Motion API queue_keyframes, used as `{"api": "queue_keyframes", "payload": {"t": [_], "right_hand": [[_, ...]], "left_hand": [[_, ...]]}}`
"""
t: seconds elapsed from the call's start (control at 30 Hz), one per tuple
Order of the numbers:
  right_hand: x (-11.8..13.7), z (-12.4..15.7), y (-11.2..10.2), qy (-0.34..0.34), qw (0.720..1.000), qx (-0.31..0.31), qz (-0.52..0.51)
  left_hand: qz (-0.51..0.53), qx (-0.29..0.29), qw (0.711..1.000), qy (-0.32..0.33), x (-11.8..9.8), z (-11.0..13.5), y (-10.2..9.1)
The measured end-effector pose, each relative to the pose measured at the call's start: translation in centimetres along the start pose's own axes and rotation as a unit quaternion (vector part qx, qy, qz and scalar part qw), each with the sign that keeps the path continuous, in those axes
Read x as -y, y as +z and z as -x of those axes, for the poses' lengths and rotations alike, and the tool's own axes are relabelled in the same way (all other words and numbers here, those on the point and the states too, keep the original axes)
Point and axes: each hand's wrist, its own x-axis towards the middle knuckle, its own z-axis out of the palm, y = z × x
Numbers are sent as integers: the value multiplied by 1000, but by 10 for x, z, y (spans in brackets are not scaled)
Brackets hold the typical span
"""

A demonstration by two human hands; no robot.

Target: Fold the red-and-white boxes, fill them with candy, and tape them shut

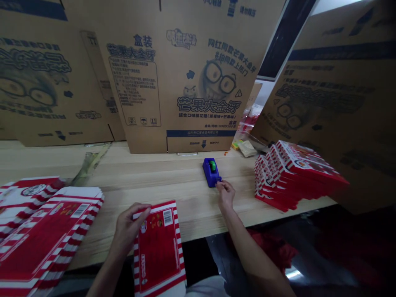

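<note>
My left hand (128,227) grips the top left corner of a flat red and white striped carton (159,247) that hangs over the near edge of the wooden table (173,185). My right hand (225,194) reaches forward to the near end of a small blue tape dispenser (211,172) with a green roll. Its fingers are pinched together at the dispenser's cutting end; what they hold, if anything, is too small to see.
A stack of flat striped cartons (46,231) lies at the left. Another fanned stack of folded red cartons (291,173) sits at the right. Large brown printed shipping boxes (182,82) stand along the back and right. Small scraps lie near the back right.
</note>
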Motion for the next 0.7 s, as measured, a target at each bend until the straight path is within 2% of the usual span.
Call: {"api": "queue_keyframes", "payload": {"t": [0.13, 0.23, 0.3, 0.33, 0.37, 0.4, 0.43, 0.5, 0.53, 0.57, 0.6, 0.63, 0.7], "right_hand": [[-7, 3, -7, 11, 999, -32, 15], [-3, 9, -11, 25, 1000, -12, 14], [8, 21, -12, 42, 999, 33, 2], [16, 29, -11, 53, 996, 77, -6], [27, 37, -9, 63, 987, 146, -13], [39, 46, -5, 68, 969, 237, -17], [52, 55, 1, 65, 937, 342, -19], [77, 72, 15, 29, 843, 538, -12], [89, 78, 23, -2, 798, 603, -4], [98, 84, 30, -38, 767, 640, 6], [105, 89, 38, -74, 748, 660, 20], [109, 92, 44, -108, 738, 665, 40], [111, 99, 52, -161, 736, 652, 89]], "left_hand": [[-82, 71, 994, 11, -27, -18, -10], [-116, 127, 985, 8, -43, -25, -10], [-127, 164, 978, 11, -47, -28, -8], [-133, 185, 974, 14, -48, -30, -6], [-141, 208, 968, 17, -47, -31, -4], [-149, 231, 961, 20, -46, -32, -1], [-155, 253, 955, 22, -44, -33, 2], [-159, 283, 946, 26, -39, -33, 9], [-158, 290, 943, 27, -36, -33, 12], [-156, 295, 942, 28, -34, -32, 15], [-154, 297, 942, 29, -33, -31, 18], [-152, 297, 942, 29, -31, -30, 19], [-150, 296, 943, 31, -30, -27, 20]]}}
